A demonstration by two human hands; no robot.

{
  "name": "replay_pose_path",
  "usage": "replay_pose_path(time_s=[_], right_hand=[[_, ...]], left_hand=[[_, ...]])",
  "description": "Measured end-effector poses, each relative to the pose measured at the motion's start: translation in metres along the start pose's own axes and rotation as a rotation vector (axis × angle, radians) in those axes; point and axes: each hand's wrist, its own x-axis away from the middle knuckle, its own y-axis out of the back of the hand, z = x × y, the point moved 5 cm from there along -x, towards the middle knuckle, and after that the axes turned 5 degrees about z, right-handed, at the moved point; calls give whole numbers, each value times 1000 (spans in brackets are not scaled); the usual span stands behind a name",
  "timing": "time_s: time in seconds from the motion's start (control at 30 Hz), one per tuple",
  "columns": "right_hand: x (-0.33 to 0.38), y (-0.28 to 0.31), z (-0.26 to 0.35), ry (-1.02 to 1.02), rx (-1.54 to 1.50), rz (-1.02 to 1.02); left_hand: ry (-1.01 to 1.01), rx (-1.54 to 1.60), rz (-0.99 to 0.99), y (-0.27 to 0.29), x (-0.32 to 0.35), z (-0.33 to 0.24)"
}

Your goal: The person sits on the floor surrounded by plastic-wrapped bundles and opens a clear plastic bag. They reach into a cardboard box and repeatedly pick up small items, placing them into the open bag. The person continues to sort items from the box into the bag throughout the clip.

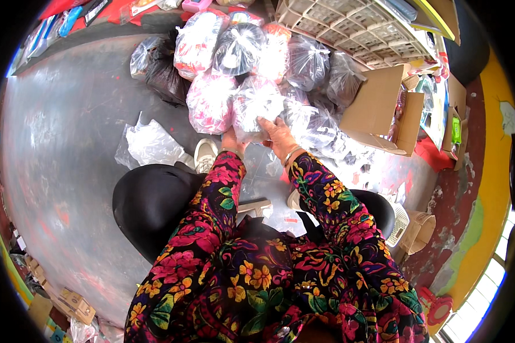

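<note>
Both hands are out front on one clear bag point(256, 108), the front one of a heap of tied bags point(252, 57) on the floor. The right hand point(277, 134) lies over the bag's lower right side, fingers spread and curled onto the plastic. The left hand point(233, 140) sits under its lower left edge, mostly hidden by the bag, so whether it pinches or just props I cannot tell. The bag lies dead ahead of both hands, roughly round, no clear long axis (a knotted sack, pale stuff inside). Neither hand is nearer; they flank it about evenly.

A pink bag point(210, 100) touches it on the left-hand side, and more clear bags point(320, 123) press in on the right-hand side. Beyond those, an open carton point(380, 108) stands close. Left of the left hand the grey floor point(68, 143) runs open, with only a loose plastic sheet point(149, 143) lying near. Back toward the lap, a shoe point(205, 155) sits just under the left wrist.
</note>
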Motion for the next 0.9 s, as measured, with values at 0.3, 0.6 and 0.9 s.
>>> replay_pose_path(time_s=[0.3,0.6,0.9], right_hand=[[-7,1,-6,-60,-40,48],[-9,3,-12,-18,-111,11],[-21,3,-25,16,-295,46]], left_hand=[[-179,-128,30,4,-19,0],[-139,-1591,-70,-6,1,-14],[177,-55,-165,88,8,36]])
